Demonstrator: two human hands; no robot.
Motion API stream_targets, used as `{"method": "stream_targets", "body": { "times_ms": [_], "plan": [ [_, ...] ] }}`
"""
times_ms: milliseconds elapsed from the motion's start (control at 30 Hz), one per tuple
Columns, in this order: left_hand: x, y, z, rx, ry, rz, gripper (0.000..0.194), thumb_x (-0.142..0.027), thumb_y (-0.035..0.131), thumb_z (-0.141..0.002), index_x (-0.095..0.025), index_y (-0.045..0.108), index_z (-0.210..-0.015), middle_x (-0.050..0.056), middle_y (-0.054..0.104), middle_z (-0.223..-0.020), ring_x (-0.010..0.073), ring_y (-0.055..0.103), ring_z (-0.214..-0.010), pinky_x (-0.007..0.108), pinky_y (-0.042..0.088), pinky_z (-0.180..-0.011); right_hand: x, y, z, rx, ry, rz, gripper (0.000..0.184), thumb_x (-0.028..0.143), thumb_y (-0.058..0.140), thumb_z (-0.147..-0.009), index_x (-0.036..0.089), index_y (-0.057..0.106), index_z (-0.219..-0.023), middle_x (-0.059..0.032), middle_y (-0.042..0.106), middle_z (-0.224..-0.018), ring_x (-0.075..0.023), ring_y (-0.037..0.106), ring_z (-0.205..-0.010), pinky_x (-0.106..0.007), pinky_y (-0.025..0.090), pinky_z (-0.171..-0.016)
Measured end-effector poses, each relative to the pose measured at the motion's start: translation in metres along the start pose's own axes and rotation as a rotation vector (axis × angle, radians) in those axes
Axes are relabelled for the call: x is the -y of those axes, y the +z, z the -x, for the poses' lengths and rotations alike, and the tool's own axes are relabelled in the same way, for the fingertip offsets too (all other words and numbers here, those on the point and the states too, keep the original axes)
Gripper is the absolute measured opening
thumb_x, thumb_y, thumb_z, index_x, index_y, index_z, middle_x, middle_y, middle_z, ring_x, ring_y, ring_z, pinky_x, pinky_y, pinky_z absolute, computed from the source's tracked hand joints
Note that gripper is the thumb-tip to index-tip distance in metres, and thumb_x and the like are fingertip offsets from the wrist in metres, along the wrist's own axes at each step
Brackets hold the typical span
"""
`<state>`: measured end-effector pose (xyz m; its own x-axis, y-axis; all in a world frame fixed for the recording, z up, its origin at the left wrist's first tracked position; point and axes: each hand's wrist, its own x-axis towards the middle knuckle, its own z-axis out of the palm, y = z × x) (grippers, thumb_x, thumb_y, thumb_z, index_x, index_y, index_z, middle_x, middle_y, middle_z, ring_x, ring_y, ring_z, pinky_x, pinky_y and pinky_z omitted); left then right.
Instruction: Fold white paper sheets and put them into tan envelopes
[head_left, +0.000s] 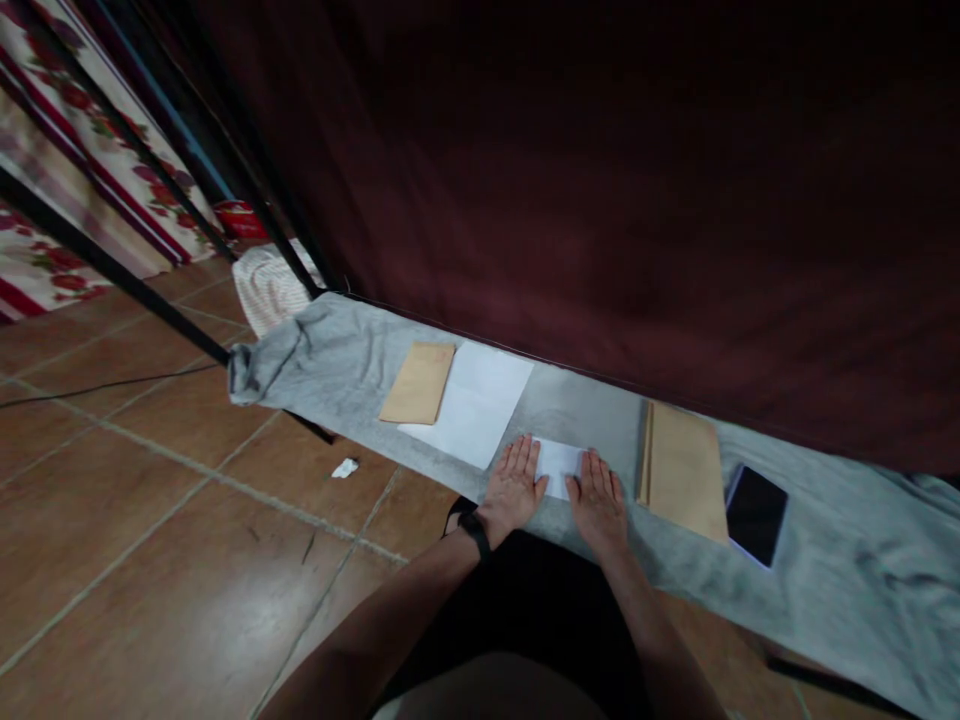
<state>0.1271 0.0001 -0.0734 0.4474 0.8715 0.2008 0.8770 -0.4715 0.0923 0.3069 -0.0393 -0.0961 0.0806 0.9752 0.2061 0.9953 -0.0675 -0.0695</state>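
A small white sheet of paper point(558, 466), seemingly folded, lies on the grey cloth in front of me. My left hand point(514, 485) rests flat on its left end, fingers stretched out and a dark band on the wrist. On the right end lies my right hand point(599, 497), also flat with the fingers extended. Both hands cover parts of the paper's edges. To the left are larger white sheets point(480, 395), with a brown envelope point(418, 382) overlapping their left side. A stack of brown envelopes point(686, 470) sits right of my right hand.
A grey cloth point(337, 350) covers the long narrow bench. A dark phone or tablet point(757, 515) lies beside the envelope stack. Behind the bench hangs a dark red curtain point(600, 250). Black metal poles point(112, 265) stand at left; a white scrap point(345, 468) is on the tiled floor.
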Motion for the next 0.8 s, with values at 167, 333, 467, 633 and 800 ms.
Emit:
{"method": "stream_targets", "body": {
  "times_ms": [167,333,467,633,800],
  "plan": [
    [0.002,0.001,0.001,-0.003,0.035,-0.022,0.068,-0.047,0.035,-0.102,-0.009,0.024,-0.158,0.016,0.032,-0.162,0.0259,0.028,-0.151,0.044,0.023,-0.123,-0.001,-0.001,0.0,-0.003,-0.01,-0.012,0.064,0.043,0.023,-0.104,0.005,0.032,-0.155,-0.0165,0.035,-0.16,-0.0291,0.034,-0.146,-0.046,0.022,-0.12],
    [0.003,0.0,0.002,0.001,0.042,-0.016,0.068,-0.048,0.034,-0.102,-0.008,0.027,-0.156,0.017,0.032,-0.162,0.0274,0.028,-0.151,0.044,0.024,-0.123,-0.003,0.0,0.003,-0.021,-0.017,-0.032,0.062,0.038,0.021,-0.104,0.005,0.032,-0.155,-0.0169,0.035,-0.16,-0.0282,0.033,-0.147,-0.047,0.024,-0.119],
    [0.002,0.0,0.001,-0.004,0.037,0.002,0.067,-0.048,0.033,-0.102,-0.008,0.028,-0.156,0.017,0.033,-0.162,0.0282,0.028,-0.151,0.046,0.024,-0.123,-0.012,0.001,0.008,-0.047,-0.008,-0.051,0.06,0.036,0.021,-0.104,0.005,0.032,-0.155,-0.0165,0.037,-0.159,-0.0273,0.033,-0.147,-0.047,0.024,-0.121],
    [0.001,0.002,0.001,-0.011,0.028,0.019,0.069,-0.046,0.036,-0.1,-0.01,0.024,-0.157,0.017,0.033,-0.161,0.0274,0.028,-0.151,0.049,0.022,-0.123,-0.01,-0.006,0.013,-0.105,0.014,-0.093,0.058,0.032,0.023,-0.104,0.005,0.032,-0.155,-0.0176,0.035,-0.16,-0.0285,0.031,-0.148,-0.049,0.029,-0.119],
    [0.002,0.003,0.002,-0.012,0.035,0.014,0.066,-0.042,0.037,-0.101,-0.009,0.026,-0.157,0.017,0.033,-0.162,0.0258,0.027,-0.151,0.045,0.023,-0.124,0.025,-0.018,0.022,-0.071,-0.18,-0.153,0.056,0.035,0.024,-0.106,0.009,0.034,-0.155,-0.0136,0.034,-0.161,-0.0256,0.03,-0.149,-0.046,0.03,-0.12]
  ]
}}
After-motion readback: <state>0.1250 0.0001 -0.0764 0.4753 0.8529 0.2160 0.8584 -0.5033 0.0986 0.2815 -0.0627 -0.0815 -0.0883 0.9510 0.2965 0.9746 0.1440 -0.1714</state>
